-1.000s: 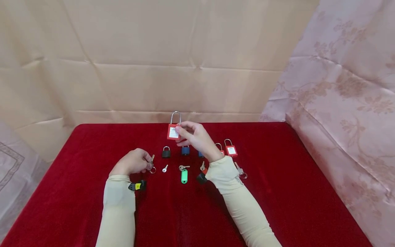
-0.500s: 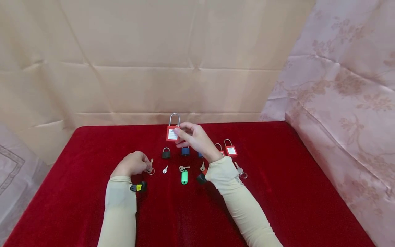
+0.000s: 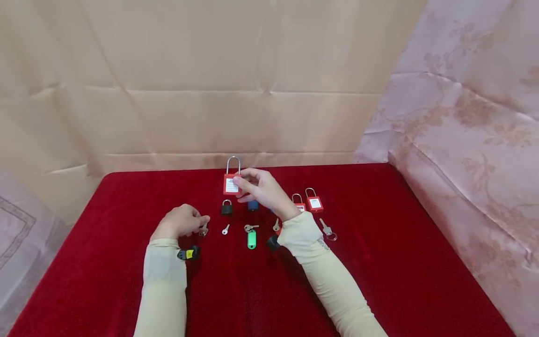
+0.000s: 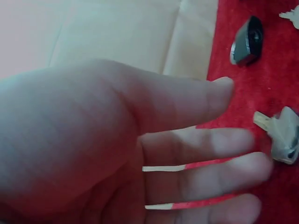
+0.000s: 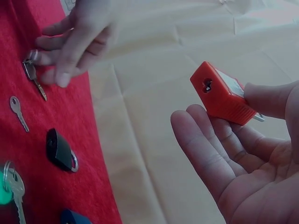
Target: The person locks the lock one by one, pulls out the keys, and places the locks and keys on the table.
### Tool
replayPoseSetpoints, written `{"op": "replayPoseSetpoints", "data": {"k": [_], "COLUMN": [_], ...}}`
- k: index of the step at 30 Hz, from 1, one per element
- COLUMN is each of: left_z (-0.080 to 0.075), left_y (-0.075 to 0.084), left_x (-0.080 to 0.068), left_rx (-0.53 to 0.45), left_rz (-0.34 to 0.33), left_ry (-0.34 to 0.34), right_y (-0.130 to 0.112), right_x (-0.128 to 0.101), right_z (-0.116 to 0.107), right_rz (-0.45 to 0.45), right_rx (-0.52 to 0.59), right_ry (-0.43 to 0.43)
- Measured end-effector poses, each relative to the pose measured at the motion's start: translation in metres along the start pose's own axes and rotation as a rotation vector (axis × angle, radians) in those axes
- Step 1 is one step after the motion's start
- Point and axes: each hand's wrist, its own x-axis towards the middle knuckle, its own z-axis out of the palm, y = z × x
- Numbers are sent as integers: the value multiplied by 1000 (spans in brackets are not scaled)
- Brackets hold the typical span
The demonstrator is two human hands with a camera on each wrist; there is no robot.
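My right hand (image 3: 264, 191) holds a red padlock (image 3: 231, 184) with a white label by its body, thumb on the label. The long shackle points up, and the keyhole (image 5: 207, 86) in its base faces the right wrist camera. My left hand (image 3: 182, 221) is low over the table, thumb and fingers extended and apart in the left wrist view. Just beyond its fingertips lie keys (image 4: 284, 135) on a ring. To their right are a small single key (image 3: 225, 230) and a black padlock (image 3: 226, 208).
On the red cloth-covered table (image 3: 236, 290) lie a key with a green tag (image 3: 251, 239), a blue padlock (image 3: 252, 206) partly behind my right hand, two more red padlocks (image 3: 314, 203), a key (image 3: 276, 225) near my right wrist, and keys on a ring (image 3: 327, 229). A beige curtain (image 3: 189, 117) hangs behind.
My left hand has lowered the ringed keys to the cloth and let go of them. My right hand has moved slightly left and down with the red padlock.
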Motion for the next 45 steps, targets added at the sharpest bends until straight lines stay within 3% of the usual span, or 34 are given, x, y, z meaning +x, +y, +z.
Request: {"op": "replayPoseSetpoints", "data": {"k": [3,10,16,26,37,45], "left_z": [-1,-12,-17,-11,5,18], "left_y": [1,10,16,12,-2,-14], "left_x": [-1,-7,-10,0,20,36], "left_rx": [-30,-177,-264,-350,-482,-425], "left_rz": [37,254,326,312,149,64], "left_ry": [74,308,389,324,218,194], "right_y": [4,11,15,33,49,56], "right_x": [1,10,22,36,30,27], "right_z": [1,9,17,34,44,49], "right_rz": [12,45,83,146,284,361], "right_rx": [-12,-10,9,39,35,-17], "right_ry": [-13,-46,-60,-66,-35,-131]}}
